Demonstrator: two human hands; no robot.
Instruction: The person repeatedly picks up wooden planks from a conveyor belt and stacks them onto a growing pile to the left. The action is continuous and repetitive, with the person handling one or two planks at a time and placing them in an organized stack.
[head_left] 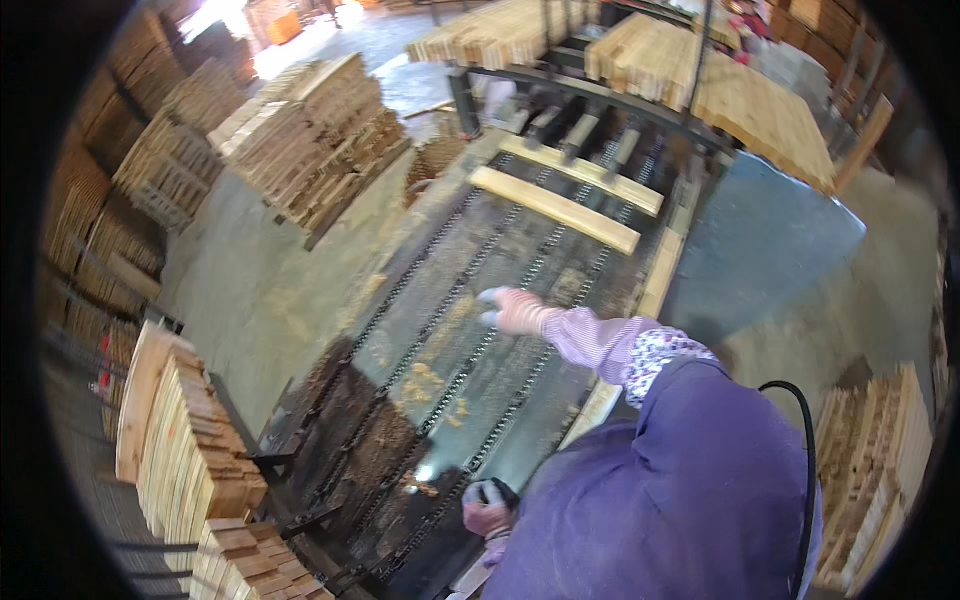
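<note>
The person stood at the side of a long chain conveyor point(470, 350), its steel bed scattered with sawdust and running away from them toward a rack of stacked lumber. The right hand point(515, 312), in a pale glove, was stretched out flat over the bed with the fingers spread and nothing in its grasp. The left hand point(487, 517), also gloved, sat low at the near edge of the conveyor; it looked curled around something dark, but I could not tell what it was or how tightly it gripped.

Two boards lay crosswise on the chains, well apart from the outstretched hand: the nearer board point(555, 209) and, just beyond it, the farther board point(582, 174). Finished stacks of cut wood point(190, 450) stood on the person's left.

By my judgement the step in hand was waiting to receive a board, the reach made but no contact yet. The next move would call for the nearer board to come within reach, then a firm grip on its end and a swing toward a stack.
</note>
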